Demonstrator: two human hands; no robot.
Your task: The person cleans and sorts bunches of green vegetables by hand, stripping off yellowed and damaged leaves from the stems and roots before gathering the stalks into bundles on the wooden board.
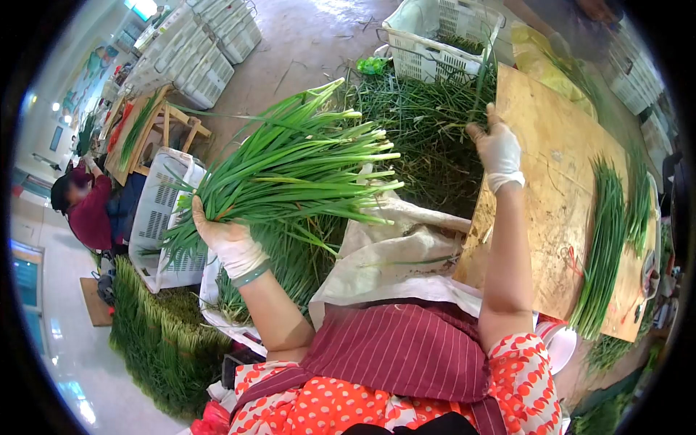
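My left hand [230, 243], in a whitish glove with a green band at the wrist, is closed around a bunch of garlic chives [290, 163]. The pale cut ends point right and the green leaves hang down past my fingers. My right hand [499, 152], also gloved with bare fingertips, is raised at the left edge of a wooden board [540, 167]. Its thumb and forefinger are apart, and thin green strands show just behind them. Beside it lies a heap of loose, tangled chive leaves [428, 123]. A neat row of chives [605, 246] rests on the board.
A white crate [435, 54] stands behind the heap, and another white crate [163, 210] is at left. Stacked chive bundles [159, 341] fill the lower left. Pale sacking [391, 250] covers my lap's front. A co-worker [87, 203] sits far left by a wooden stand.
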